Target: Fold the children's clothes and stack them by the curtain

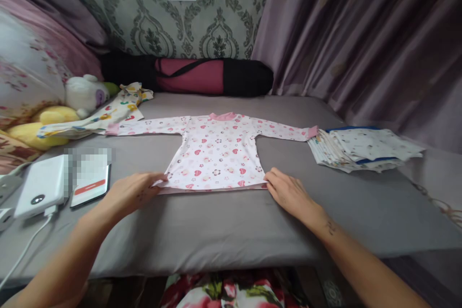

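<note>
A small white long-sleeved shirt (216,151) with pink hearts and a pink collar lies flat on a grey-covered surface (234,221), sleeves spread to both sides. My left hand (133,191) pinches the shirt's bottom left hem corner. At the bottom right hem corner rests my right hand (290,192), fingers touching the fabric edge.
A stack of folded printed cloths (364,149) sits at the right. Left are a white power bank (41,185) with cable, a phone (90,185), another printed garment (108,113) and plush toys (65,110). A pink and black rolled bag (202,77) lies along the back wall.
</note>
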A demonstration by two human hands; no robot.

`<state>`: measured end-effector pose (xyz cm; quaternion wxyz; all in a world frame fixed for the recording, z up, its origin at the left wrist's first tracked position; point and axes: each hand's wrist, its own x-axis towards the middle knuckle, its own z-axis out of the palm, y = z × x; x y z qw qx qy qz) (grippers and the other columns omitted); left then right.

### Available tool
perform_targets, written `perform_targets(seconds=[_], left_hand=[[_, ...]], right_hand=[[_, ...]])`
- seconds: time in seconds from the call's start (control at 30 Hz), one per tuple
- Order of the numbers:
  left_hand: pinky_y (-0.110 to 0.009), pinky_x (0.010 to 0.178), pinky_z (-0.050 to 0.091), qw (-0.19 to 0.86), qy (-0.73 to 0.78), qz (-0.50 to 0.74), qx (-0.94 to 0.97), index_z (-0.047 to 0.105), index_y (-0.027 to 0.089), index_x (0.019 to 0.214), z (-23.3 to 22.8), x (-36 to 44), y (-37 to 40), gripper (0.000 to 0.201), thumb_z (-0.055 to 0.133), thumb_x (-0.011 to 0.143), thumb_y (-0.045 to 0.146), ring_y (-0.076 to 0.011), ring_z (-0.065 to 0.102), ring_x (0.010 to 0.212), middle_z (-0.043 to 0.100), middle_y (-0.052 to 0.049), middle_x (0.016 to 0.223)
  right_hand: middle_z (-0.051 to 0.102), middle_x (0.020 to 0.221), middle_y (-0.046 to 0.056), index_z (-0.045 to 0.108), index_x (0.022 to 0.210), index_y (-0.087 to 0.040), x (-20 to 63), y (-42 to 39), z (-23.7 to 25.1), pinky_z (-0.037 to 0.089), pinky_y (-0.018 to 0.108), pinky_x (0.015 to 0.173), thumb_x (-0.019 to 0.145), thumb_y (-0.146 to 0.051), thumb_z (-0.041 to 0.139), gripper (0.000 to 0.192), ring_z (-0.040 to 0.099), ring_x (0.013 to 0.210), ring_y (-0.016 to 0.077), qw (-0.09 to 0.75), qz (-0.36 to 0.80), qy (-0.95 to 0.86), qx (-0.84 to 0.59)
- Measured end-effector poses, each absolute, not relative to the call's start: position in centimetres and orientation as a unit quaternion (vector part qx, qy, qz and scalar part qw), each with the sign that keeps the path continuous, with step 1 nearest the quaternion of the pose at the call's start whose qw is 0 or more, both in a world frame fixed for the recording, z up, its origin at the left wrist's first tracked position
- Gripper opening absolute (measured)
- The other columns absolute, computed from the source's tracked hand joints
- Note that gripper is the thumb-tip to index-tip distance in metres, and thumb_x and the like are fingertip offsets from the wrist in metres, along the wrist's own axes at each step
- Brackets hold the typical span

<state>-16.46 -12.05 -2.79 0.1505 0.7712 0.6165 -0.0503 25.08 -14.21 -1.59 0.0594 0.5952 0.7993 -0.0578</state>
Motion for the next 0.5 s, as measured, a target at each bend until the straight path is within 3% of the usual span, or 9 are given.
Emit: perform_targets(seconds=[0.17,0.4,0.5], left_hand=[[-0.032,0.075,0.048,0.163,0.537,-0.01,0.827,0.069,0.026,0.108,-1.8,-16.5,-11.6,0.041,0.044,0.087,0.05,-0.0238,0.064,0.086,0.067,-0.008,0.097],[-0.03,0.078,0.046,0.23,0.416,0.066,0.878,0.063,0.021,0.107,0.8,-6.7,-10.0,0.033,0.039,0.098,0.042,-0.0186,0.06,0.088,0.064,-0.007,0.099],[-0.031,0.082,0.046,0.225,0.342,0.076,0.909,0.062,0.019,0.108,-0.2,0.0,-9.8,0.03,0.04,0.099,0.036,-0.0202,0.06,0.095,0.064,-0.009,0.1]], right_hand=[[0.063,0.096,0.003,0.064,0.092,-0.023,26.4,-13.5,-0.6,0.035,0.024,0.068,0.099,-0.027,0.041,0.024,0.06,0.085,0.0151,0.055,-0.13,0.821,0.553],[0.07,0.08,-0.001,0.073,0.085,-0.023,27.6,-6.8,1.7,0.036,0.024,0.064,0.089,-0.035,0.052,0.025,0.06,0.073,0.0149,0.09,-0.274,0.823,0.488],[0.071,0.096,0.003,0.072,0.097,-0.021,27.0,-2.5,0.6,0.039,0.026,0.072,0.092,-0.028,0.046,0.028,0.06,0.086,0.0182,0.017,-0.162,0.808,0.567]])
